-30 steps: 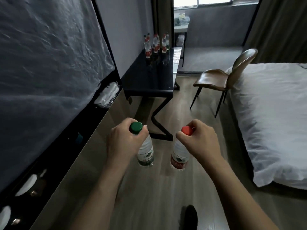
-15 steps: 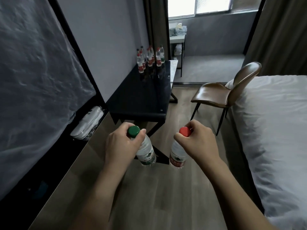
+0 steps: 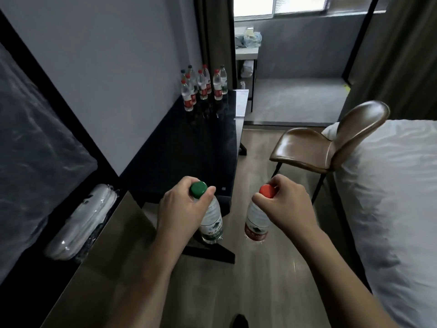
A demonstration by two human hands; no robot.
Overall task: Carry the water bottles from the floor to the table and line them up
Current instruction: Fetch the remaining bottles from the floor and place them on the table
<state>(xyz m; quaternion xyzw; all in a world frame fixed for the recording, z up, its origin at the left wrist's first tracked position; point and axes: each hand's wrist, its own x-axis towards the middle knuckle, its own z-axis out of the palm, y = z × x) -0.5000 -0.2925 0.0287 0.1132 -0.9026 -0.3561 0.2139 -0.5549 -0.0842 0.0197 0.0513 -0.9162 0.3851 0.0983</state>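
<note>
The near and middle stretch of the black table [image 3: 189, 147] lay bare, so a hand could come in over its near edge, while a cluster of bottles [image 3: 203, 85] crowded the far end against the wall [image 3: 113, 67]. Right of the table ran an open strip of wooden floor [image 3: 257, 157], narrowed by the brown chair [image 3: 331, 143] (its seat facing the table) and the bed [image 3: 390, 197].

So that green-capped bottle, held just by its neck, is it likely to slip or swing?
The green-capped bottle looks full, so probably heavy for its size. The left hand grips only under the cap, so it may swing a little. The cap's rim probably keeps it from slipping through.
</note>
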